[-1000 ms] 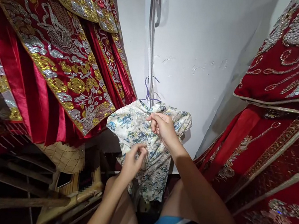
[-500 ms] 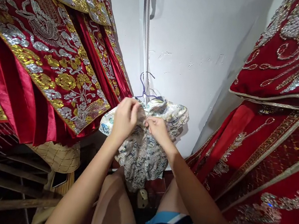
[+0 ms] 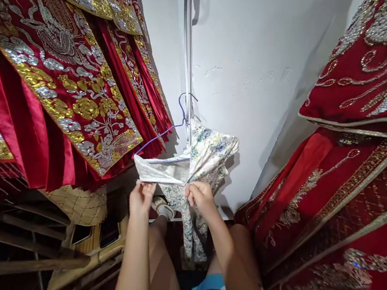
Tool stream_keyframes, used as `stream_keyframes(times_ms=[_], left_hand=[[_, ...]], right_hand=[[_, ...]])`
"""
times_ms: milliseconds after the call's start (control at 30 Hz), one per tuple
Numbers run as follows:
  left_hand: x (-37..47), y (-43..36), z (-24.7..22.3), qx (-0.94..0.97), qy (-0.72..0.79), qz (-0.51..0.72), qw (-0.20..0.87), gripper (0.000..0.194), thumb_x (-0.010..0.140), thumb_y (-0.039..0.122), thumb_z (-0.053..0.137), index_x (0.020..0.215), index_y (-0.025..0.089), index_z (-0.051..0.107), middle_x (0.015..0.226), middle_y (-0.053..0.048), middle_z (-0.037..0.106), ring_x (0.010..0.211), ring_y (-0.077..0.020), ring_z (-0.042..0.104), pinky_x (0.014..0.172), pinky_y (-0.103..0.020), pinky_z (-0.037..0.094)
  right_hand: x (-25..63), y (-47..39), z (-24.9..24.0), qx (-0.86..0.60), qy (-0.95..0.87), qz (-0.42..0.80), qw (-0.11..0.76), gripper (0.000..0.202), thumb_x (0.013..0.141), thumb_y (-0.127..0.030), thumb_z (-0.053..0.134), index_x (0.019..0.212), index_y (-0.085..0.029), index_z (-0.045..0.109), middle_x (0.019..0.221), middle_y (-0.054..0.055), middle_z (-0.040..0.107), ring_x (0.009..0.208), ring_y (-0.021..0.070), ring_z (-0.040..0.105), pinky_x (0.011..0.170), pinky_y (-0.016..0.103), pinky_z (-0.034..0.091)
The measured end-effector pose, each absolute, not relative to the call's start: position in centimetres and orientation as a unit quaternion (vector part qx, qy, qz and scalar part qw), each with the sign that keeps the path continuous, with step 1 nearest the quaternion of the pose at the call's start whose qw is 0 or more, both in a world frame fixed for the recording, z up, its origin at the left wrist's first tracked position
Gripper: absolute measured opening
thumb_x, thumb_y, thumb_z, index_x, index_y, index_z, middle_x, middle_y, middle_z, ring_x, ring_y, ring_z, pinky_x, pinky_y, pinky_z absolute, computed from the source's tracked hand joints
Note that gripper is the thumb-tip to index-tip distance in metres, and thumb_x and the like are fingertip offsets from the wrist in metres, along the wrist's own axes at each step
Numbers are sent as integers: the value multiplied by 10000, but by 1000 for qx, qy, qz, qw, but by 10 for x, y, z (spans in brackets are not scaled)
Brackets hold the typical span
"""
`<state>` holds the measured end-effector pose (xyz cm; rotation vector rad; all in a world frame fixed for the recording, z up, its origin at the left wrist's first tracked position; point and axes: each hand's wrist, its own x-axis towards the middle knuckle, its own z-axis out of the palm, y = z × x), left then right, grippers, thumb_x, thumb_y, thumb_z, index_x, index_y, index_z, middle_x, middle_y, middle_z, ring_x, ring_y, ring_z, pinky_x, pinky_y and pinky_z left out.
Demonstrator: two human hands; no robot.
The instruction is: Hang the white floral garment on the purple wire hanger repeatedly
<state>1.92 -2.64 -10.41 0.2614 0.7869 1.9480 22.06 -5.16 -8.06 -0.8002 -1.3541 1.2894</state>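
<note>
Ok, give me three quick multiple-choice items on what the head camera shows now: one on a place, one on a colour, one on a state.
1. Where does the floral dress hang?
A. against the white wall, between the red robes
B. on the wooden frame at lower left
C. flat on the floor

2. What colour is the hanger in the dress?
A. red
B. blue-purple
C. gold

3. What are the hands doing?
A. both hang free of the cloth
B. only the right hand holds cloth
C. left hand and right hand both pinch the dress

Answers: 1 A, the dress hangs by the pole on the wall with red robes on either side. 2 B, a blue-purple wire runs from the hook into the cloth. 3 C, each hand's fingers close on an edge of the fabric.
</note>
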Motion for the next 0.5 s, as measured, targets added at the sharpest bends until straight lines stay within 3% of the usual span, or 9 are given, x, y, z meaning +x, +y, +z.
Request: stream_keyframes(times_ms=[67, 167, 267, 333, 400, 500], left_hand=[[38, -41, -131, 87, 352, 795, 486, 298, 992, 106, 366, 728, 174, 488, 608, 18, 546, 586, -88, 593, 709, -233, 533], [62, -60, -153, 90, 379, 783, 485, 173, 937, 161, 523, 771, 179, 569, 692, -9, 629, 682, -113, 648, 756, -247, 531], [78, -73, -149, 127, 372, 773, 499, 95, 844, 231, 677, 790, 180, 619, 801, -35, 683, 802, -144, 673, 819, -261, 525], [87, -80, -135, 174, 358, 767, 503, 162, 802, 317, 735, 825, 184, 646, 876, -45, 700, 871, -167, 672, 852, -274, 522], [98, -89, -118, 248, 343, 755, 500, 259, 786, 427, 749, 853, 196, 652, 906, -40, 696, 878, -184, 665, 844, -293, 527], [121, -105, -95, 356, 319, 725, 495, 336, 824, 535, 690, 857, 208, 623, 928, -46, 683, 877, -204, 662, 825, -323, 532]], right_hand=[[228, -60, -92, -349, -507, 550, 564, 274, 782, -331, 525, 543, -202, 556, 362, -51, 440, 365, 92, 347, 459, 244, 284], [251, -73, -111, -377, -437, 540, 612, 290, 793, -368, 557, 549, -212, 542, 376, -55, 416, 384, 98, 328, 468, 260, 261], [278, -81, -124, -397, -430, 538, 606, 337, 796, -383, 544, 496, -235, 495, 351, -60, 340, 380, 108, 245, 465, 286, 207], [291, -83, -126, -406, -449, 547, 578, 356, 788, -387, 544, 466, -244, 486, 333, -56, 314, 379, 113, 209, 467, 299, 199], [299, -84, -123, -431, -477, 538, 545, 356, 783, -385, 569, 463, -242, 505, 340, -44, 344, 388, 125, 243, 476, 309, 231], [299, -86, -114, -484, -522, 462, 529, 345, 818, -435, 596, 543, -229, 563, 468, -6, 489, 487, 166, 410, 533, 320, 339]])
